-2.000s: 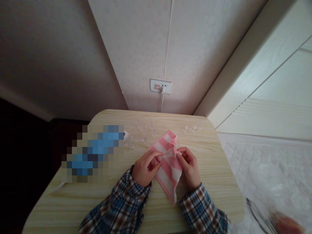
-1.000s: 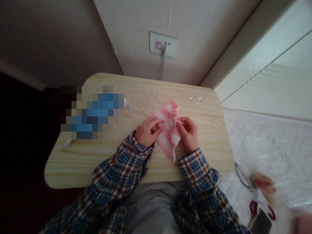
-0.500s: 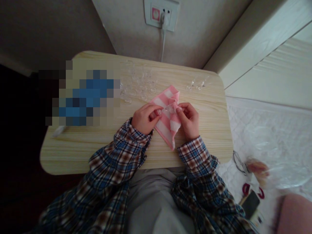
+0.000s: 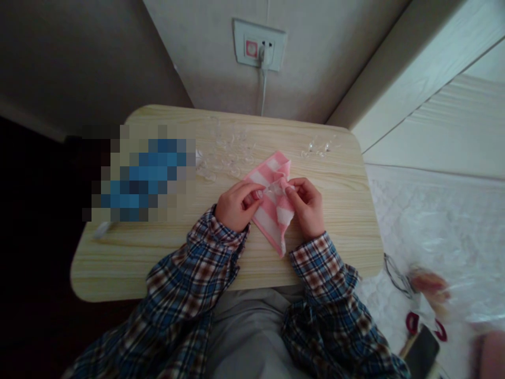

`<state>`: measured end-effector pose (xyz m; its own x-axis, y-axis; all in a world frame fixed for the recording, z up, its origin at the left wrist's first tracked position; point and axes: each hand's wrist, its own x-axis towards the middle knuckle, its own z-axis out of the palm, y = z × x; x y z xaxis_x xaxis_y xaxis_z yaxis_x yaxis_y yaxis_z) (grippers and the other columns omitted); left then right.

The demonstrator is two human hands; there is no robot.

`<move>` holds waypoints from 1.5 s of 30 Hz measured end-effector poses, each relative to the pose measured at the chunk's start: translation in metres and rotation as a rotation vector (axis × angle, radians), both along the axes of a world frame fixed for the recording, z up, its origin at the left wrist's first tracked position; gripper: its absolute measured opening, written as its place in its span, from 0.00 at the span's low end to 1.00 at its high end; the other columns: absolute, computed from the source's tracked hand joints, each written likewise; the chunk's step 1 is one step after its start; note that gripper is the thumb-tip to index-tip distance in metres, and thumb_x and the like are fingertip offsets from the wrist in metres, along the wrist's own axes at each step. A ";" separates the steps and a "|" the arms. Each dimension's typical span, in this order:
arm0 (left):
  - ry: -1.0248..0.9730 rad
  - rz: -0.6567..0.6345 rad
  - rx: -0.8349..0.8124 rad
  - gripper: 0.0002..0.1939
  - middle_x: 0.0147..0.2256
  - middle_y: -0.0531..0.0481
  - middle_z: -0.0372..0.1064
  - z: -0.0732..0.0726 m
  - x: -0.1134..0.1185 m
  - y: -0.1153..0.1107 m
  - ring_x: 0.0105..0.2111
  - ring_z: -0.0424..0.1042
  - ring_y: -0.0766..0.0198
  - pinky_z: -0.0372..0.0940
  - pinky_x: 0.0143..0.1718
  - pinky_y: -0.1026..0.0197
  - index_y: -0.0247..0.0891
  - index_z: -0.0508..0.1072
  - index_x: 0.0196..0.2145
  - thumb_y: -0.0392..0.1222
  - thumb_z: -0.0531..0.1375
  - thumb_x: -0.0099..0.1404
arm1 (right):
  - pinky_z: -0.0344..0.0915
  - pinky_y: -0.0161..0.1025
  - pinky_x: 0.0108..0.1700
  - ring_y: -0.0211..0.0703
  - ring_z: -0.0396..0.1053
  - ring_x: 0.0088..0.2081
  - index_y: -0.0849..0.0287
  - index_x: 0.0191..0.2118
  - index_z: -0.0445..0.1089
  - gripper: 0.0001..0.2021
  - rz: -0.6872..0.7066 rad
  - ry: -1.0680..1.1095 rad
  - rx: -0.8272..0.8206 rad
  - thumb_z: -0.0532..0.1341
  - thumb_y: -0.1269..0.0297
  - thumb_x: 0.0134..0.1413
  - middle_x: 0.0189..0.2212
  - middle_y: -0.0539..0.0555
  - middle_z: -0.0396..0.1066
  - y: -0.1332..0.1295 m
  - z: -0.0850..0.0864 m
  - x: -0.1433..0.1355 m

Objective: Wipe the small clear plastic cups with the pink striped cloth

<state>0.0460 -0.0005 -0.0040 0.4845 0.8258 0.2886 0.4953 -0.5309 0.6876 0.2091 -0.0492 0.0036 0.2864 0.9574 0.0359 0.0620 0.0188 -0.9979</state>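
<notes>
My left hand [image 4: 235, 208] pinches one end of a small clear plastic piece [image 4: 272, 188] between thumb and fingers. Its exact kind is too small to make out. A pink-and-white striped cloth [image 4: 265, 171] lies partly folded on the table under and around the piece. From the other side, my right hand [image 4: 310, 208] grips a bunched part of the cloth at the piece's right end, fingers closed. The cloth hides that end. Several more clear plastic pieces [image 4: 231, 150] lie behind my left hand, and a few similar small pieces [image 4: 322, 150] sit at the back right.
The wood-patterned table [image 4: 347, 210] has rounded corners. At its left lies a blue, pixelated object [image 4: 148, 176]. A wall socket [image 4: 260, 45] with a plugged-in cable is behind. On the white quilted surface at right are dark red-handled scissors [image 4: 412, 322] and a dark phone-like object [image 4: 422, 352].
The whole view has shifted, so the table sits lower in the picture. Both hands keep their grip on the plastic piece and the cloth, with hardly any movement between them.
</notes>
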 end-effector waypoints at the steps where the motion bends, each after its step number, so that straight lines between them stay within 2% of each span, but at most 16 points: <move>1: 0.001 0.000 -0.005 0.12 0.32 0.51 0.66 0.000 0.000 0.000 0.25 0.63 0.70 0.62 0.30 0.67 0.36 0.70 0.39 0.36 0.57 0.56 | 0.49 0.31 0.22 0.32 0.54 0.21 0.58 0.33 0.63 0.07 0.005 0.011 -0.007 0.57 0.60 0.50 0.21 0.47 0.58 0.000 0.000 0.000; 6: 0.004 0.004 -0.008 0.11 0.31 0.51 0.65 0.000 0.000 0.001 0.22 0.60 0.72 0.60 0.25 0.68 0.37 0.70 0.38 0.39 0.56 0.56 | 0.50 0.32 0.23 0.33 0.55 0.22 0.58 0.34 0.63 0.08 0.021 0.044 -0.035 0.57 0.60 0.50 0.22 0.47 0.60 0.000 -0.001 0.000; 11: -0.001 0.016 0.031 0.10 0.29 0.52 0.63 0.001 0.000 0.001 0.22 0.58 0.71 0.58 0.25 0.67 0.36 0.71 0.37 0.41 0.57 0.56 | 0.47 0.32 0.23 0.32 0.53 0.21 0.58 0.34 0.64 0.07 0.071 0.084 -0.016 0.58 0.62 0.49 0.21 0.46 0.59 -0.001 0.000 -0.001; 16: -0.024 0.006 0.049 0.09 0.23 0.54 0.58 -0.004 -0.001 0.002 0.21 0.57 0.71 0.56 0.22 0.68 0.35 0.70 0.33 0.40 0.58 0.55 | 0.51 0.32 0.26 0.34 0.56 0.24 0.58 0.32 0.65 0.07 0.220 0.191 -0.009 0.59 0.63 0.46 0.23 0.47 0.61 -0.001 0.006 -0.002; 19: -0.030 0.009 0.077 0.08 0.23 0.54 0.58 -0.005 -0.002 0.002 0.20 0.57 0.71 0.56 0.22 0.68 0.35 0.70 0.33 0.39 0.59 0.54 | 0.53 0.33 0.29 0.35 0.59 0.26 0.58 0.31 0.65 0.06 0.296 0.306 -0.027 0.60 0.63 0.45 0.25 0.48 0.63 -0.002 0.007 -0.001; 23: -0.042 -0.010 0.077 0.06 0.27 0.52 0.63 0.000 -0.003 0.000 0.23 0.61 0.71 0.58 0.24 0.69 0.35 0.69 0.32 0.36 0.59 0.54 | 0.54 0.33 0.30 0.35 0.60 0.26 0.58 0.31 0.64 0.05 0.234 0.433 -0.034 0.59 0.65 0.46 0.25 0.48 0.64 -0.003 0.007 0.001; 28: -0.068 -0.021 0.071 0.07 0.25 0.54 0.62 0.005 -0.002 -0.002 0.20 0.60 0.73 0.58 0.23 0.70 0.35 0.67 0.32 0.32 0.58 0.52 | 0.54 0.32 0.28 0.34 0.59 0.25 0.58 0.31 0.64 0.04 0.126 0.480 -0.030 0.58 0.64 0.46 0.24 0.47 0.64 -0.003 0.008 0.001; 31: -0.047 -0.015 0.086 0.08 0.25 0.54 0.64 0.005 -0.003 -0.003 0.20 0.61 0.72 0.59 0.23 0.69 0.35 0.67 0.32 0.32 0.58 0.51 | 0.54 0.32 0.28 0.34 0.59 0.24 0.58 0.31 0.64 0.05 0.126 0.466 -0.046 0.59 0.64 0.46 0.25 0.48 0.65 -0.002 0.008 0.001; 37: -0.027 -0.027 0.085 0.06 0.31 0.50 0.69 0.005 -0.003 -0.002 0.32 0.68 0.65 0.63 0.35 0.65 0.36 0.68 0.33 0.36 0.57 0.54 | 0.55 0.32 0.28 0.35 0.60 0.25 0.58 0.31 0.63 0.06 0.123 0.433 -0.051 0.58 0.62 0.45 0.25 0.48 0.65 -0.002 0.009 0.000; 45: -0.056 -0.049 0.070 0.06 0.32 0.50 0.69 0.005 -0.002 -0.002 0.35 0.68 0.65 0.63 0.38 0.64 0.36 0.68 0.33 0.34 0.57 0.54 | 0.56 0.33 0.28 0.36 0.61 0.26 0.58 0.31 0.63 0.07 0.117 0.392 -0.058 0.58 0.61 0.46 0.26 0.49 0.65 -0.002 0.009 0.000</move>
<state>0.0439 -0.0021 0.0010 0.5052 0.7785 0.3724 0.4292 -0.6010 0.6743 0.2091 -0.0516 0.0128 0.1565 0.9816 -0.1092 -0.3221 -0.0538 -0.9452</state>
